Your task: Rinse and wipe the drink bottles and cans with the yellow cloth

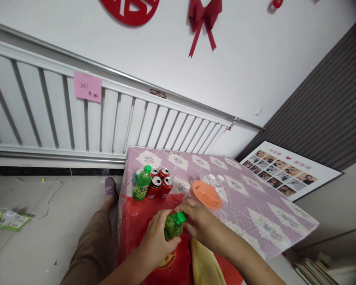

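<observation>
Held green bottle (169,228): near-left of orange-lidded container (207,194), long axis pointing cap (180,217) toward it; left hand (158,238) grips body; right hand (201,218) nearer cap, fingers narrow, grip indiscernible

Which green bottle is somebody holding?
The nearer bottle: the left hand wraps around it and the right hand is at its green cap. The other green bottle stands beside the red cans, untouched.
</observation>
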A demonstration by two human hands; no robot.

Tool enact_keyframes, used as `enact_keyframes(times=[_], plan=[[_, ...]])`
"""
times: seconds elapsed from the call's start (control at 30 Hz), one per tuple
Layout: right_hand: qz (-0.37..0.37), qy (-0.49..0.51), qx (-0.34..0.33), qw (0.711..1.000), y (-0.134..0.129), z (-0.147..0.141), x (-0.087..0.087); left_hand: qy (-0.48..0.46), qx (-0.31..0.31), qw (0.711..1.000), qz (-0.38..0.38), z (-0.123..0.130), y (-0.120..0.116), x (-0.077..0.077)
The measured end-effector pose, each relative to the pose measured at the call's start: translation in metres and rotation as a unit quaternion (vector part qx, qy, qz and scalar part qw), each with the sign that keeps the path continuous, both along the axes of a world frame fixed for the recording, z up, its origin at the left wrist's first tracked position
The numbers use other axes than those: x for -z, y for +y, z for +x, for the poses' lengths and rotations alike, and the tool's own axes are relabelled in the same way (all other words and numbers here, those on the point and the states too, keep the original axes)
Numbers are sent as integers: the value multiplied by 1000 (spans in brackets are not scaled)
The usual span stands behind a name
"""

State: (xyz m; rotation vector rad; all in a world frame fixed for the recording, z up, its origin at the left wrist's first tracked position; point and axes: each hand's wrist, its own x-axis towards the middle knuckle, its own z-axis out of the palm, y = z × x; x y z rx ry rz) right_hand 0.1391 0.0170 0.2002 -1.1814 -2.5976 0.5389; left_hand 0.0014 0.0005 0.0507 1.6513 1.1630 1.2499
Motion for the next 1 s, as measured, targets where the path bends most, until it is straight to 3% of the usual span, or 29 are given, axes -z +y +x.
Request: enact_keyframes(times=[0.43, 0.8, 1.0], plan=[[-38, -76, -18, 996, 5, -7, -13, 11, 6, 1000, -6, -1, 0, -2], [-35, -197, 85, 976, 9, -16, -10, 19, 4, 1000, -3, -1, 0, 0], [34, -217, 145, 965, 3, -19, -3, 8, 4, 1000, -10, -1, 0, 0]])
